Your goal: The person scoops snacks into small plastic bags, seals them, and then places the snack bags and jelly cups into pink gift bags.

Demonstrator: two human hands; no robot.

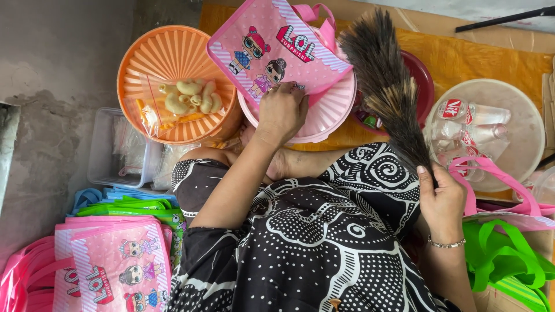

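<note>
A pink fabric tote bag (277, 49) printed with cartoon dolls is pinched by the left hand (281, 112) over a pink ribbed plastic lid (332, 112), while beside it a brown feather duster (384, 78) is gripped by the right hand (442, 202).

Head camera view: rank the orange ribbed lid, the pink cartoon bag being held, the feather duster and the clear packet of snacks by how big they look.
1. Pink cartoon bag and orange ribbed lid: look about alike, not ranked.
2. Feather duster.
3. Clear packet of snacks.

Left hand grips the bag; right hand grips the duster.

We count two hands (281, 112), one brush (384, 81), three round lids (173, 58), one lifted pink bag (277, 43) and one packet of crackers (185, 104).
</note>
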